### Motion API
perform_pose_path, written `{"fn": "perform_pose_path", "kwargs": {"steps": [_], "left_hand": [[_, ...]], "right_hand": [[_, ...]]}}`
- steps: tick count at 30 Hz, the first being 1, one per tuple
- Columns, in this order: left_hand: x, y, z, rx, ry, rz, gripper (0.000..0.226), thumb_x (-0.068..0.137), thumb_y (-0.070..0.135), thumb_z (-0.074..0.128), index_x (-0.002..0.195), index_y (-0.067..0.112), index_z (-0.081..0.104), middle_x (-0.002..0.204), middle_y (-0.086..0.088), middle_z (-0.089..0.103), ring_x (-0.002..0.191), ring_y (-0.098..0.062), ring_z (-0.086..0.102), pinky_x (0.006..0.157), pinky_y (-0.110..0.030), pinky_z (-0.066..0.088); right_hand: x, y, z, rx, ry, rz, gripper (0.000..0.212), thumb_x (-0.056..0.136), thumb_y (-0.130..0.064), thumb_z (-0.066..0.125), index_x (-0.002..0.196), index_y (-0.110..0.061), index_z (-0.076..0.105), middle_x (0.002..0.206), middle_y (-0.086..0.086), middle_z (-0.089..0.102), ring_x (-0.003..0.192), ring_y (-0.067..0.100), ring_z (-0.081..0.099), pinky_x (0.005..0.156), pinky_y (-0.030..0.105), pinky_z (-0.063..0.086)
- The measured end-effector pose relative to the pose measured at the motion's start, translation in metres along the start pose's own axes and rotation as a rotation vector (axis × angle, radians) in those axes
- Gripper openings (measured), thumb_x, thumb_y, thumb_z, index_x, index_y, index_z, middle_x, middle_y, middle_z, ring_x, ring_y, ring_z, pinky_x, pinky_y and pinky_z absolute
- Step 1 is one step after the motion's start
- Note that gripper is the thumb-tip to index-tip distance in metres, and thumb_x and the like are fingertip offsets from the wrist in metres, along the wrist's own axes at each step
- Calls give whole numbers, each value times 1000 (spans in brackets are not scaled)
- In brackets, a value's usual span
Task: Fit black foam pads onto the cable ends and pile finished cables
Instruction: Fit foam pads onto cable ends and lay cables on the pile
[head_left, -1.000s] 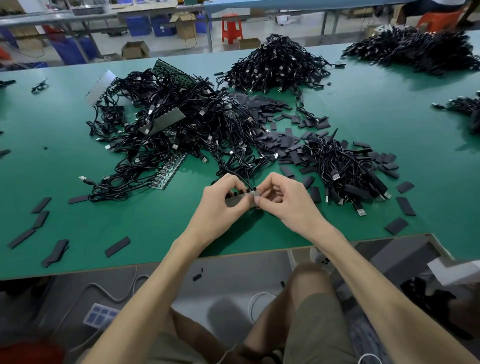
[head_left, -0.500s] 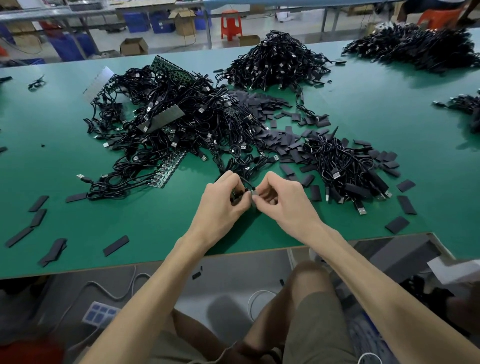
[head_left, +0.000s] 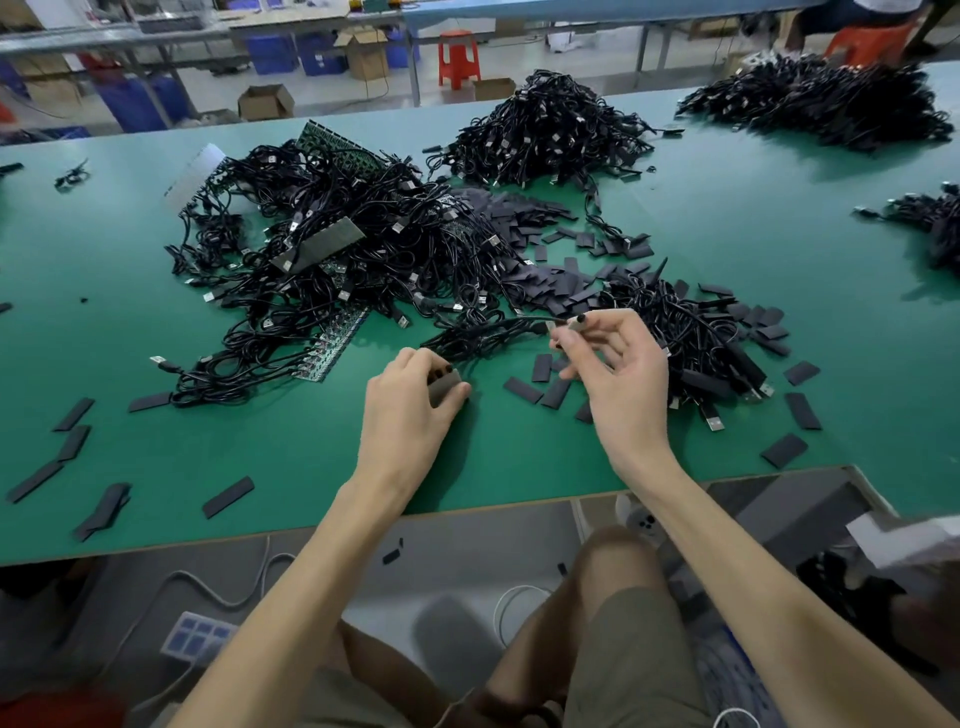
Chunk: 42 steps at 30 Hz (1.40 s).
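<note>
My left hand (head_left: 410, 415) pinches a flat black foam pad (head_left: 444, 385) between thumb and fingers, low over the green table (head_left: 291, 447). My right hand (head_left: 613, 369) is raised to its right and pinches the metal plug end of a black cable (head_left: 498, 328) at the fingertips. That cable trails left into a big tangle of black cables (head_left: 332, 265). Loose foam pads (head_left: 540, 280) lie scattered behind and between my hands. A smaller heap of cables (head_left: 685, 332) lies just right of my right hand.
Two more cable heaps sit at the back, one in the centre (head_left: 550, 130) and one at the right (head_left: 821, 101). Green circuit strips (head_left: 337, 340) poke out of the tangle. Single pads (head_left: 228, 496) lie near the table's front edge (head_left: 467, 512). My knees are below it.
My hands were together, working pad and plug against each other. They have since parted: the right hand rose up and right with the cable end, and the left kept the pad.
</note>
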<state>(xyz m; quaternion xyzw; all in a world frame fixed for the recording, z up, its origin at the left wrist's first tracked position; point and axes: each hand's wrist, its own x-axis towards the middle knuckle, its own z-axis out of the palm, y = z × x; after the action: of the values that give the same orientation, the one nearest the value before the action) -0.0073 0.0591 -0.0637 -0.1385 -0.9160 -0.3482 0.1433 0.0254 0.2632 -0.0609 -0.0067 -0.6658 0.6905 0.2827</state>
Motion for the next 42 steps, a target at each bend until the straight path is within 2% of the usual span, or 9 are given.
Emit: {"fn": "perform_pose_path", "kwargs": {"steps": [7, 11, 14, 19, 24, 28, 32, 35, 42], "left_hand": [[18, -21, -16, 281, 107, -90, 25, 94, 24, 70, 116, 13, 66, 117, -7, 62, 112, -29, 52, 102, -45, 39], [21, -20, -16, 431, 189, -52, 46, 88, -4, 62, 131, 11, 59, 132, -13, 51, 127, -34, 41, 112, -45, 23], [20, -14, -8, 439, 134, 44, 76, 69, -26, 53, 137, 8, 55, 136, -14, 49, 126, -34, 44, 113, -45, 25], [27, -20, -5, 404, 72, 8, 76, 69, -29, 48, 139, -1, 50, 138, -21, 46, 125, -38, 43, 105, -43, 32], [26, -16, -4, 276, 126, 144, 56, 84, -21, 50, 135, -2, 54, 135, -18, 52, 124, -35, 48, 110, -42, 37], [23, -2, 4, 111, -2, 428, 44, 101, 9, 55, 144, 7, 50, 144, -7, 52, 134, -22, 47, 116, -36, 36], [19, 15, 16, -215, -245, 417, 57, 102, 8, 56, 155, 15, 37, 153, 3, 47, 143, -6, 40, 119, -23, 30], [18, 20, 18, -360, -243, 350, 56, 102, 12, 59, 154, 18, 40, 150, 8, 52, 139, 0, 44, 116, -21, 34], [22, 18, 13, -234, -166, 460, 47, 100, 22, 65, 146, 18, 53, 150, 5, 47, 142, -14, 40, 119, -37, 32]], "right_hand": [[1, 0, -2, 38, 120, -8, 13, 96, -14, 70, 101, -21, 60, 97, 7, 73, 93, 24, 73, 67, 25, 56], [1, 2, 2, -73, 77, -2, 12, 98, -13, 68, 105, -17, 59, 95, 4, 70, 89, 17, 70, 75, 35, 57], [0, 2, 1, -104, 145, 1, 12, 99, -16, 65, 109, -16, 58, 98, 6, 67, 89, 25, 67, 82, 45, 57], [-1, 1, -2, -100, 294, -3, 11, 104, -20, 55, 115, -17, 53, 105, 12, 58, 93, 40, 58, 85, 53, 52], [-3, -2, 6, -210, 61, -100, 13, 103, -17, 59, 108, -28, 56, 93, -15, 60, 83, 7, 59, 74, 33, 55], [-5, -1, 10, -302, -151, -190, 14, 98, -12, 67, 108, -21, 65, 98, -14, 66, 90, 11, 65, 74, 24, 53], [-5, 2, 9, -352, -266, -154, 18, 95, -14, 71, 109, -25, 72, 106, -13, 71, 89, 13, 63, 74, 26, 48], [-2, 3, 5, -330, -262, -121, 17, 96, -13, 69, 106, -25, 76, 107, -16, 73, 103, 13, 65, 82, 28, 49], [1, 6, 3, -239, -287, -96, 18, 99, -8, 64, 99, -21, 77, 103, -6, 74, 105, 23, 67, 85, 44, 52]]}}
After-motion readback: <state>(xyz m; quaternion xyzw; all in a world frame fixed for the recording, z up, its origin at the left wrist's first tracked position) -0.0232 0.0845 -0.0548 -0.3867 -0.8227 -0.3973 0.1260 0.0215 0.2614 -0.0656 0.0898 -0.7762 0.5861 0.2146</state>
